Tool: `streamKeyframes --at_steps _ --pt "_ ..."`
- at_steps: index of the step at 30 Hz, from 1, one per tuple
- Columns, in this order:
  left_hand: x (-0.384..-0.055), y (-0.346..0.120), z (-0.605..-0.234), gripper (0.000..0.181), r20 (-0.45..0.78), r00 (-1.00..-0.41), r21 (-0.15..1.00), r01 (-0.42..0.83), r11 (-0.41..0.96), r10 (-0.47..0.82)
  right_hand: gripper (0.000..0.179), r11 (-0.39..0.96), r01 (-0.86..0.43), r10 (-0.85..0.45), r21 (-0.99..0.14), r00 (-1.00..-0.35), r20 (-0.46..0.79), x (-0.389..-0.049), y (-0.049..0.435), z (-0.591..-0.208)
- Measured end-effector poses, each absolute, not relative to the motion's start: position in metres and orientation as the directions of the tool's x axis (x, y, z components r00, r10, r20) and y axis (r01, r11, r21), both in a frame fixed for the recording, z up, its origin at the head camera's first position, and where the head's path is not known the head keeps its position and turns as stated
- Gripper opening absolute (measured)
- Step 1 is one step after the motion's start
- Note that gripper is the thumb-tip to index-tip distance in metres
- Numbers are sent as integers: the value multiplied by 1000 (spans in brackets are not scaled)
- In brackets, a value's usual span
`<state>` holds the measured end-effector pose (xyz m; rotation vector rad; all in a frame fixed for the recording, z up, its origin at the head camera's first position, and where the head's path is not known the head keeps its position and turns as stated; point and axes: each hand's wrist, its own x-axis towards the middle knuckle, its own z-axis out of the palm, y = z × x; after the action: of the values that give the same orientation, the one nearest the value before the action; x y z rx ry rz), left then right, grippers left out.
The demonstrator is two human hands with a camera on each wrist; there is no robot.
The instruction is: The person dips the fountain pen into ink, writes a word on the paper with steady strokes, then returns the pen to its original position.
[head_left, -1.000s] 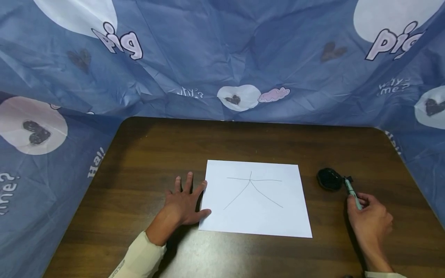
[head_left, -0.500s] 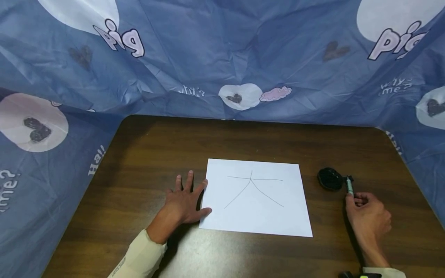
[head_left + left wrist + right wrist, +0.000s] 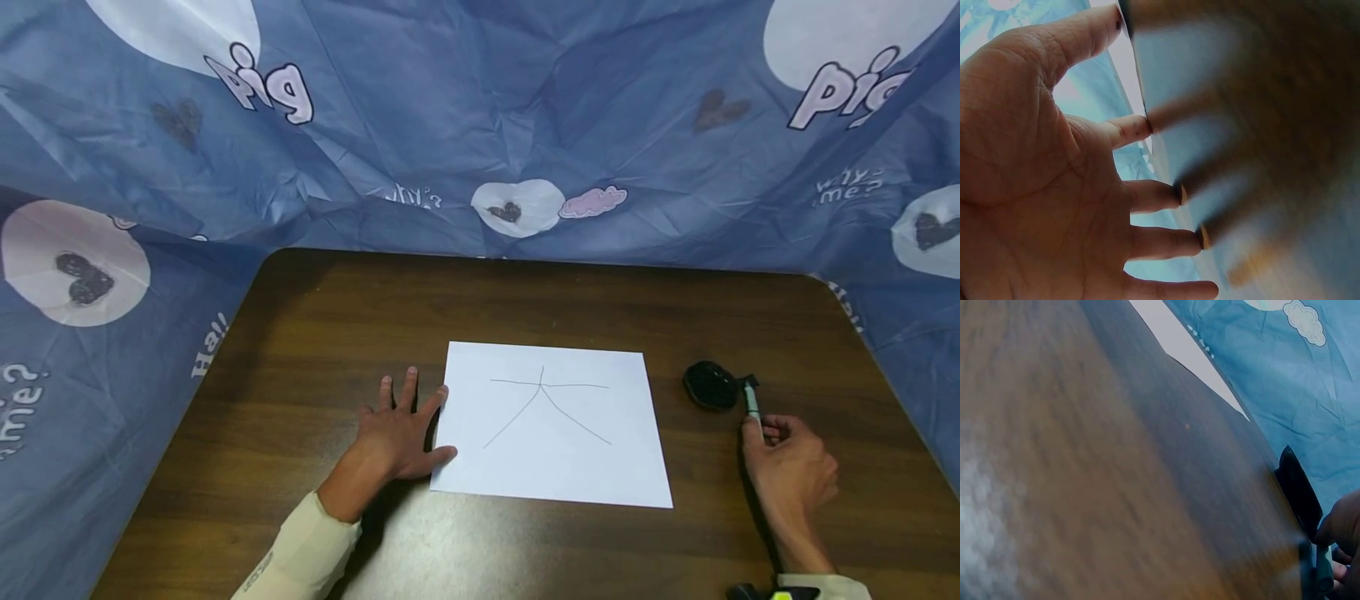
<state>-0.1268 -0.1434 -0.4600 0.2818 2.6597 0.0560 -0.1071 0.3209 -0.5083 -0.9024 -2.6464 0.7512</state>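
Observation:
A sheet of white paper (image 3: 552,471) lies on the table, with thin dark strokes drawn across it. My left hand (image 3: 393,442) rests spread at its left side, thumb and forefinger over the edge; the left wrist view shows its palm (image 3: 1035,162) and straight fingers. On the right, my right hand (image 3: 791,467) pinches a slim pale green pen-like stick (image 3: 752,400) between thumb and fingers. The stick's far end meets a small black piece (image 3: 747,381) beside a round black dish-like base (image 3: 710,385). In the right wrist view the base (image 3: 1298,490) appears as a dark slab beside the fingertips.
The brown wooden table (image 3: 360,317) has rounded far corners. A blue printed cloth (image 3: 420,100) hangs behind it and along both sides. Bare wood lies between the paper and the black base.
The right hand has shifted slightly left, and the green stick has swung from a slant to nearly upright in view, its end at the small black piece. The left hand stays in place.

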Motion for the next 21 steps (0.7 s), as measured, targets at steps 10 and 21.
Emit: streamKeyframes --at_steps 10,21 --pt "-129 -141 -459 84 -447 -869 88 191 978 210 40 680 488 623 -548 -779 79 -106 325 -508" --pt "-131 -142 -461 84 -448 -872 96 176 980 200 53 670 500 617 -548 -786 37 -106 323 -502"
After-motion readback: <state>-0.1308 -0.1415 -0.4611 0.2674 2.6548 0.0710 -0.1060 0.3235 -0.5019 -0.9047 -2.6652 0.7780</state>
